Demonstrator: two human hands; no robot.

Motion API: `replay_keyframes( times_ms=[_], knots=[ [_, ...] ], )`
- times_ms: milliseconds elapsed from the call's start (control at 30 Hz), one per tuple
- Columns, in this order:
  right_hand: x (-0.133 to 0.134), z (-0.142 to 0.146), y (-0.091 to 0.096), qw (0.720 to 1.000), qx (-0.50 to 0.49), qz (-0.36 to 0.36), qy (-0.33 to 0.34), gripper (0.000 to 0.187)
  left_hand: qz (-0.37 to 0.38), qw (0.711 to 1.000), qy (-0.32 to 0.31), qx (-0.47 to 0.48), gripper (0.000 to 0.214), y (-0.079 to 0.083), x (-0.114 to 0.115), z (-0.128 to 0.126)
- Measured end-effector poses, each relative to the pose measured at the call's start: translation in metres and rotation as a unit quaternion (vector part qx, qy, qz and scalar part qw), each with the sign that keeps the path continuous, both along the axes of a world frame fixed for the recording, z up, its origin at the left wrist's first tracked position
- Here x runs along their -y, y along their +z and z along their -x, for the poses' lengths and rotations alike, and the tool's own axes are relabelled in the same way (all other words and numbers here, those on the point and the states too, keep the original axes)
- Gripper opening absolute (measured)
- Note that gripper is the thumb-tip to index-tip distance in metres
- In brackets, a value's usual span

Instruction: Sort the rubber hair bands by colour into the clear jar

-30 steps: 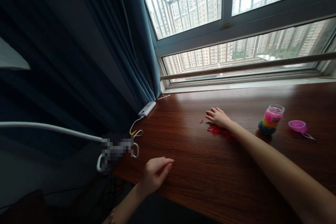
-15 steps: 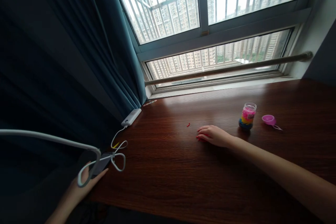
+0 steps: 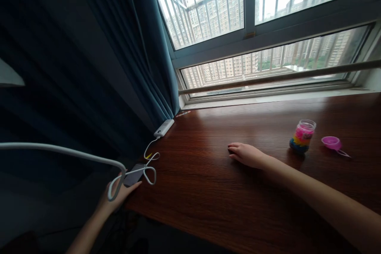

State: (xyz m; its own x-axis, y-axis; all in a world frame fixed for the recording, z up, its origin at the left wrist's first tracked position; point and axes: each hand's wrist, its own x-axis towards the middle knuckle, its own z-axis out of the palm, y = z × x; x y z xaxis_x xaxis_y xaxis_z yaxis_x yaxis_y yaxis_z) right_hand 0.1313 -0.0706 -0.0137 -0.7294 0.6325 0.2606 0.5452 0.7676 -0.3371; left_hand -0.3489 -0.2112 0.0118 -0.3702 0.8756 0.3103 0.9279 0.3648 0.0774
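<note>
My right hand point(image 3: 245, 154) lies palm down on the dark wooden table point(image 3: 208, 202), fingers stretched out and close together, pointing left. No red bands show around it; whatever is under the palm is hidden. My left hand point(image 3: 117, 198) reaches to the table's left edge, its fingers extended against a small dark flat device point(image 3: 133, 176). A white looped cable point(image 3: 149, 172) runs from that device. To the right of my right hand stands a small clear jar point(image 3: 302, 137) filled with coloured bands.
A pink lid or funnel point(image 3: 331, 142) lies right of the jar. A white power bank point(image 3: 163, 127) sits by the blue curtain point(image 3: 113, 55). A white flexible arm point(image 3: 59, 151) crosses from the left. Barred windows point(image 3: 268, 43) run behind the table.
My left hand left the table's front edge and went left to the dark device. My right hand slid across the red bands towards me, and they no longer show.
</note>
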Motion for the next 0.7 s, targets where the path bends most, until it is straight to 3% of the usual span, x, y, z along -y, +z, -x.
replay_keyframes(
  times_ms=[100, 267, 500, 700],
  knots=[
    [0.017, -0.02, -0.002, 1.0, -0.003, -0.01, 0.011, 0.031, 0.018, 0.996, -0.01, -0.082, 0.064, 0.001, 0.012, -0.011],
    [0.028, -0.034, -0.002, 0.999, -0.009, -0.026, 0.018, 0.031, 0.015, 0.977, -0.027, -0.209, 0.058, 0.005, 0.026, -0.031],
    [0.026, -0.034, -0.006, 0.999, -0.007, -0.029, 0.015, 0.033, 0.028, 0.967, -0.029, -0.252, 0.05, 0.008, 0.029, -0.037],
    [0.026, -0.036, -0.008, 0.999, -0.008, -0.029, 0.015, 0.034, 0.05, 0.968, -0.067, -0.238, 0.045, 0.008, 0.031, -0.033]
  ],
)
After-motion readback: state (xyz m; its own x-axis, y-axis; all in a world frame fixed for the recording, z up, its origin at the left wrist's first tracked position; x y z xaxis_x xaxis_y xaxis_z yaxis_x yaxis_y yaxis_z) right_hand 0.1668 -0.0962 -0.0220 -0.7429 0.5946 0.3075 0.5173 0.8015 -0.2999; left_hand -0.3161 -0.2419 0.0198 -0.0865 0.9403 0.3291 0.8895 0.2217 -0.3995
